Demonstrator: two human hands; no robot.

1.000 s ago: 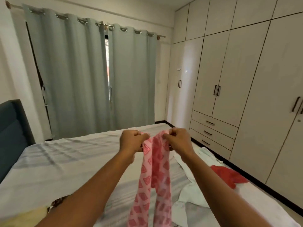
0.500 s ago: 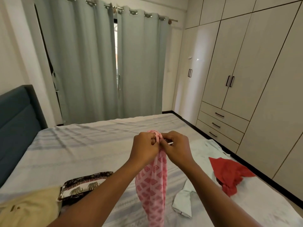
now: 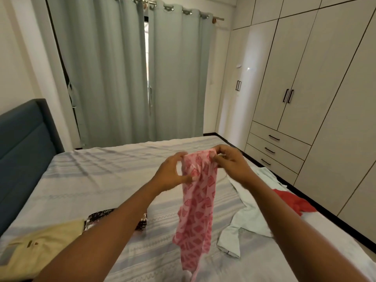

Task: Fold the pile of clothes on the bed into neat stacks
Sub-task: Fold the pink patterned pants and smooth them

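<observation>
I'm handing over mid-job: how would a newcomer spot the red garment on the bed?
Start at the bed and go to its right edge, the side facing the wardrobe. There lies a crumpled red garment beside a pale green shirt. It is the only plain red piece; the pink cloth in hand is patterned.

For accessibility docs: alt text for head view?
The left hand and right hand pinch the top of a pink patterned garment, which hangs above a striped bed. A pale green garment and a red garment lie on its right, a cream garment and a dark patterned cloth on its left.
</observation>
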